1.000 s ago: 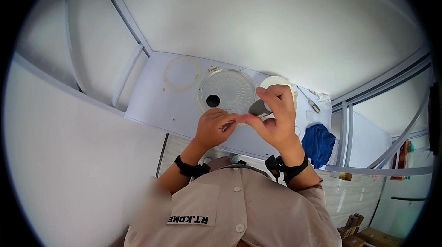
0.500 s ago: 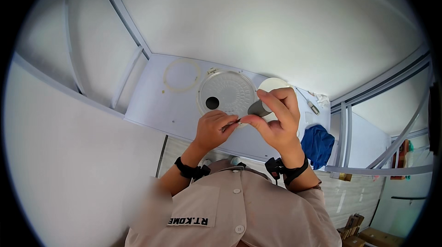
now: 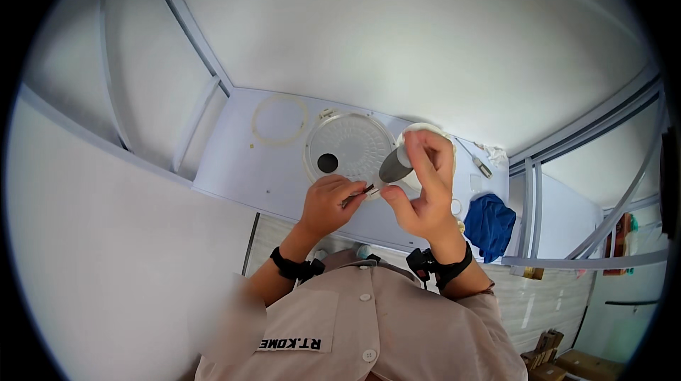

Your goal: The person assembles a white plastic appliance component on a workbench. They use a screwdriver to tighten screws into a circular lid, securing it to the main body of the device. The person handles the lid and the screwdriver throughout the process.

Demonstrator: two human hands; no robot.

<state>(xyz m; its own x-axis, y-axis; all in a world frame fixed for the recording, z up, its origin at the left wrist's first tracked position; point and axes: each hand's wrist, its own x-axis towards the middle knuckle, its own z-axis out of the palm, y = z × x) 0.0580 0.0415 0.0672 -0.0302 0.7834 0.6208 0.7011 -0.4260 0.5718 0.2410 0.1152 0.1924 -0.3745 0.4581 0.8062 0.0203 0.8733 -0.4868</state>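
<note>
My left hand (image 3: 329, 203) is closed in a pinch at the near edge of a round silver-white ribbed disc (image 3: 355, 141). Between thumb and forefinger it grips a small thin dark piece (image 3: 369, 188), too small to name. My right hand (image 3: 429, 193) holds a grey cylinder (image 3: 395, 165) with a paler end, tilted over the disc's right near edge. Its fingers curl round the pale end, while the thumb stands apart, pointing at the dark piece. A black round spot (image 3: 327, 162) shows on the disc's left near part. Behind the right hand, a white round part (image 3: 422, 128) is mostly hidden.
A thin yellowish ring (image 3: 254, 124) lies at the table's far left. Toward the right are a screwdriver-like tool (image 3: 483, 167), crumpled white material (image 3: 496, 152) and a bunched blue cloth (image 3: 489, 221). Walls and metal frames (image 3: 532, 203) enclose the white table (image 3: 234, 161).
My right thumb has drawn back from the dark piece, opening a gap to the left fingertips. The grey cylinder has shifted slightly left. The left hand keeps its pinch.
</note>
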